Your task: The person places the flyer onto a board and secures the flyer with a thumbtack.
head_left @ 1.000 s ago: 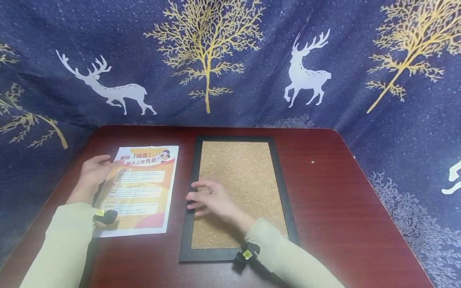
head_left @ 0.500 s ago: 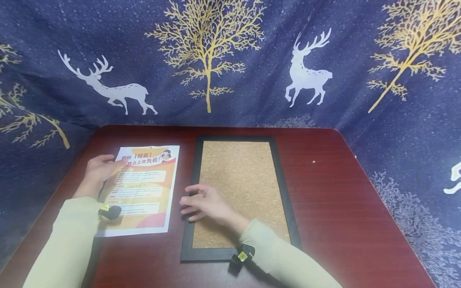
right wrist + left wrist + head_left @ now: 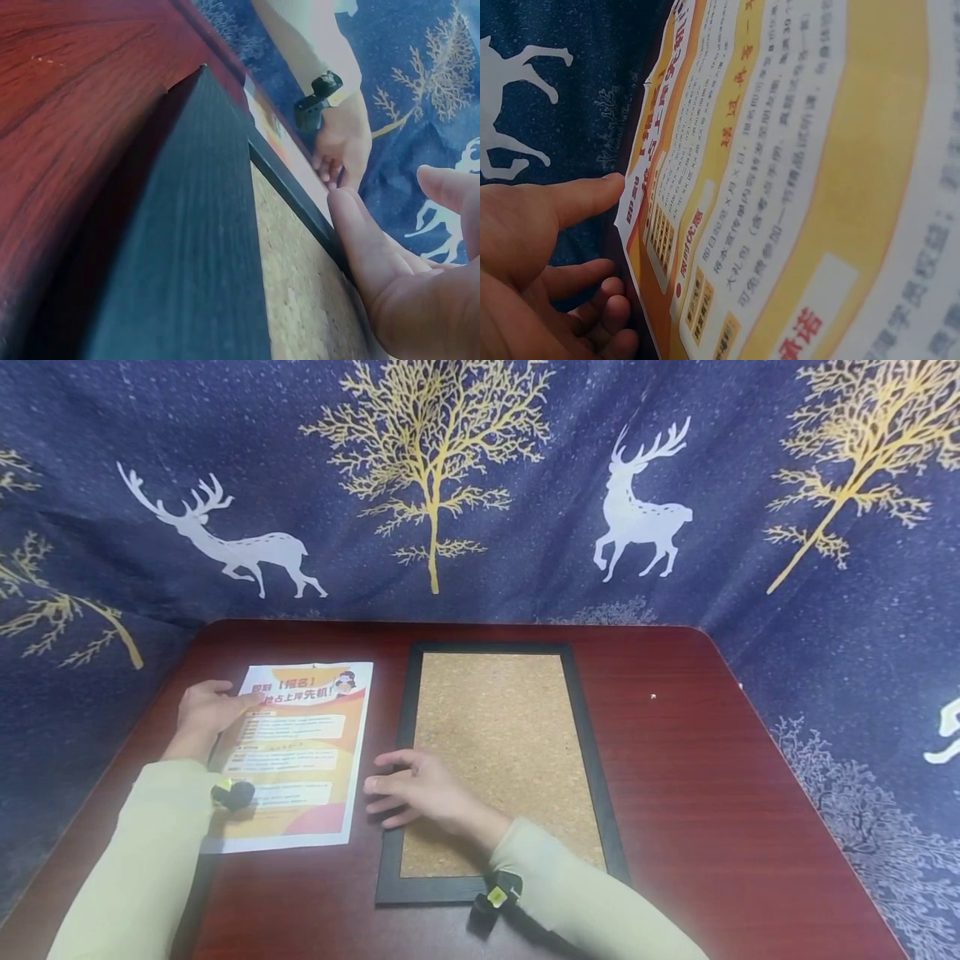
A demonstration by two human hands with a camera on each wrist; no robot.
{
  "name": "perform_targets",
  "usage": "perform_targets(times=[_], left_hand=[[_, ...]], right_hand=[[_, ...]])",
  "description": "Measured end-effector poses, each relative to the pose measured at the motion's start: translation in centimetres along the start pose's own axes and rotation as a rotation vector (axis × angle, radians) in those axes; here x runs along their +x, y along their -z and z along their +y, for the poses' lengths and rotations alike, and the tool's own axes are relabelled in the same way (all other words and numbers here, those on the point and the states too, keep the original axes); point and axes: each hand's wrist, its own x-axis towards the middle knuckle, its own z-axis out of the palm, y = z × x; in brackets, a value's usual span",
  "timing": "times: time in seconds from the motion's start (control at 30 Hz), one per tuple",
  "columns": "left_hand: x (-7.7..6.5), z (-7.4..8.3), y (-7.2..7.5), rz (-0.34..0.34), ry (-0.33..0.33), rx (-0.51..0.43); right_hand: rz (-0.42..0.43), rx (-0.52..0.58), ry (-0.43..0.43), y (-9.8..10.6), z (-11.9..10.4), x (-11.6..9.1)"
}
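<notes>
A printed poster (image 3: 303, 752) in orange, yellow and pink lies on the left of the table. My left hand (image 3: 208, 706) is at its upper left edge, the thumb reaching over the printing in the head view. In the left wrist view, the extended thumb (image 3: 592, 196) comes right to the paper's edge while the other fingers are bent beside it. To the right lies a cork board (image 3: 502, 727) with a black frame (image 3: 592, 768). Over its left side hovers my right hand (image 3: 435, 793), fingers spread and loosely bent, fingertips past the frame toward the poster; nothing is between them.
Both things lie on a dark red wooden table (image 3: 712, 793). A tiny white speck (image 3: 652, 697) is on its right part. Behind the table hangs a blue cloth (image 3: 525, 552) printed with white deer and golden trees. A small black camera sits on each wrist.
My right hand has moved left, from over the cork to beyond the frame's left side. My left hand has shifted slightly right along the poster's edge. Poster and board stay where they were.
</notes>
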Motion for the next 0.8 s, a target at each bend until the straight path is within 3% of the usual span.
perform_targets(times=[0.53,0.8], left_hand=[[0.66,0.00,-0.29,0.067,-0.040,0.091],[0.85,-0.35,-0.46,0.045,-0.005,0.048]], right_hand=[[0.008,0.051,-0.034,-0.78,0.34,0.44],[-0.008,0.053,-0.047,-0.90,0.36,0.53]])
